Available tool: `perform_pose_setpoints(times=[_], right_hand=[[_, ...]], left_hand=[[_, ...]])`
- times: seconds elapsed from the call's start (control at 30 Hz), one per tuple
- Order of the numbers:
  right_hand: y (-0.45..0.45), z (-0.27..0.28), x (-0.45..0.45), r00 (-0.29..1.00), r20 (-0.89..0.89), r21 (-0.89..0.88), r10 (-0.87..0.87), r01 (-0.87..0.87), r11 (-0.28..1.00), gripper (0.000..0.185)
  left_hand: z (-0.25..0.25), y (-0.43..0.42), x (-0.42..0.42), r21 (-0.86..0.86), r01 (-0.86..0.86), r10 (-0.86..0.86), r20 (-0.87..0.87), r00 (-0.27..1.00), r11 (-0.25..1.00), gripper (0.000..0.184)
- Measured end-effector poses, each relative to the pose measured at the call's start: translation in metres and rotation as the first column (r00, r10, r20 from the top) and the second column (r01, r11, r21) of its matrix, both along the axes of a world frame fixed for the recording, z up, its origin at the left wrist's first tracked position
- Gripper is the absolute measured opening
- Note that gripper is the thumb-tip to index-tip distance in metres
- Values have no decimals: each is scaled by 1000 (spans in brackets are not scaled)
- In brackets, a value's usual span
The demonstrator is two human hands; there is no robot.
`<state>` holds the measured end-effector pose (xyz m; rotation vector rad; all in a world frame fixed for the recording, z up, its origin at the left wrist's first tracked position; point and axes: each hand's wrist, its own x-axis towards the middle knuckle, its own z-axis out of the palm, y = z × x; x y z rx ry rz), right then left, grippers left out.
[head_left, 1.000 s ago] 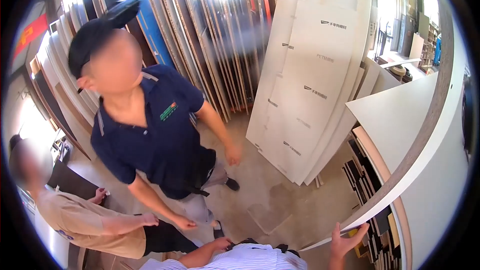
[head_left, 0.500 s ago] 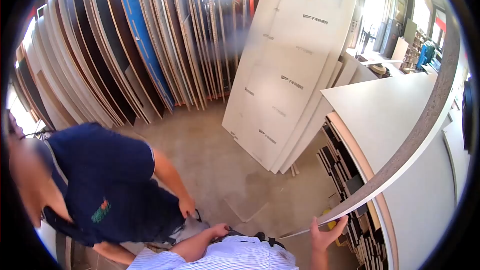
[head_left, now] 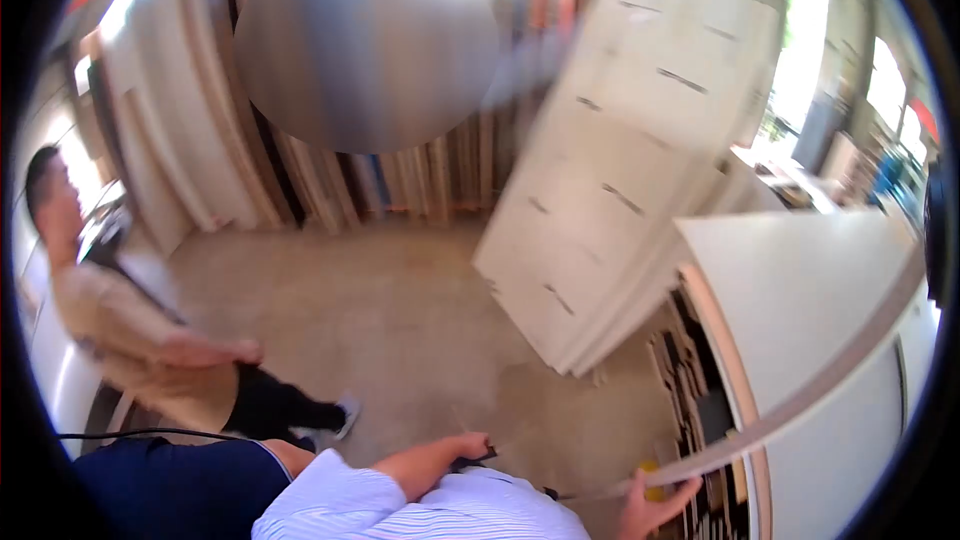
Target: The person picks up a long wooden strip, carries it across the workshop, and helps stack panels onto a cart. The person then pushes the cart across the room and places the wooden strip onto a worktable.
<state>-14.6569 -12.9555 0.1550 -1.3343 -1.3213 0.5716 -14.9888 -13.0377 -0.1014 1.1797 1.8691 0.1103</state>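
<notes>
Straddling the grey-brown edge of a long panel [head_left: 790,408], my right hand [head_left: 655,510] shows low in the view; the thumb lies at one side of the edge and the fingers at the other, clamped on the panel, though I cannot tell how firmly from here; the edge passes through the gap between them, runs thin toward the striped shirt [head_left: 450,510] on one side and sweeps up in a curve toward the far right on the other. Just behind the thumb I make out something yellow [head_left: 651,480], too blurred to name.

My left hand [head_left: 474,446] sits at the waist, well apart from the panel; its fingers look curled beside a small dark item [head_left: 472,460], and I cannot tell whether they grip it.

Beyond the panel's edge I see a pale sheet [head_left: 790,285] lying flat; under it a dark stack of offcuts [head_left: 690,380] is packed close together, near the right hand; farther off, printed white boards [head_left: 625,175] lean at a tilt, and tall upright sheets [head_left: 190,130] line the back, partly hidden by a rounded blur.

To my left a co-worker in a tan shirt [head_left: 150,325] stands with one forearm held forward; nearer, another person's navy shirt [head_left: 185,485] comes right beside the striped sleeve.
</notes>
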Motion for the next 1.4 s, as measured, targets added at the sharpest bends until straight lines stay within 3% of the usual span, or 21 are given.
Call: perform_pose_setpoints(times=[0.07,0.1,0.23,0.33,0.37,0.4,0.43,0.47,0.5,0.53,0.57,0.6,0.67,0.7,0.73,0.77,0.93,1.07,1.1,1.2,1.4], right_hand=[[0,64,-18,997,52,206,60,-69,976,57],[2,62,-16,987,131,182,91,-114,977,67],[7,65,-22,962,247,227,115,-173,959,66],[32,-19,-8,983,-54,88,175,-170,981,92],[25,4,-14,981,85,72,175,-181,981,85],[26,4,-23,986,-14,160,168,-163,973,79],[23,25,-26,981,107,95,162,-172,981,76],[21,30,-35,992,17,167,126,-127,978,69],[19,54,-36,982,147,200,122,-150,968,61],[24,42,-34,981,177,240,84,-126,963,57],[21,50,-34,976,209,234,54,-103,967,58],[21,58,-35,972,231,227,50,-104,968,59],[14,65,-39,968,248,147,-28,-9,989,56],[12,68,-42,976,206,179,-71,34,983,56],[10,69,-45,972,204,177,-118,82,981,55],[8,69,-45,965,207,176,-159,123,977,55],[-8,75,-52,909,199,206,-366,326,923,56],[-21,78,-55,830,228,223,-510,465,857,56],[-24,78,-55,810,239,232,-536,488,842,56],[-37,78,-56,760,254,199,-598,563,802,56],[-86,74,-48,640,151,215,-753,723,657,52]], left_hand=[[-11,-13,-14,-13,-61,61,-9,998,998,33],[-15,-16,-21,-11,-88,88,-7,996,996,32],[-31,-42,-39,73,-277,271,81,959,958,35],[-38,-57,-50,93,-292,286,73,955,952,38],[-45,-60,-53,109,-275,260,130,957,955,40],[-23,-65,-48,182,-397,348,249,904,900,41],[-24,-60,-49,128,-424,396,199,897,897,40],[-32,-58,-54,164,-474,411,310,858,865,36],[-34,-52,-61,61,-502,436,416,798,863,32],[-33,-46,-67,73,-489,428,383,819,869,28],[26,-29,-53,22,-457,437,258,862,889,26],[12,-19,-57,26,-473,445,293,846,881,24],[4,-2,-69,8,-275,267,222,938,961,29],[-41,0,-89,-8,-296,252,547,798,955,29],[-16,10,-80,-53,-315,315,319,894,948,26],[-59,17,-97,-49,-347,322,509,798,937,23],[-55,63,-116,2,-93,76,569,819,996,21],[-62,76,-136,117,83,-140,670,729,990,23],[-61,81,-141,-5,119,-75,748,659,993,23],[-64,87,-144,-89,178,-74,670,738,980,24],[-65,89,-149,-153,295,-142,619,773,943,27]])
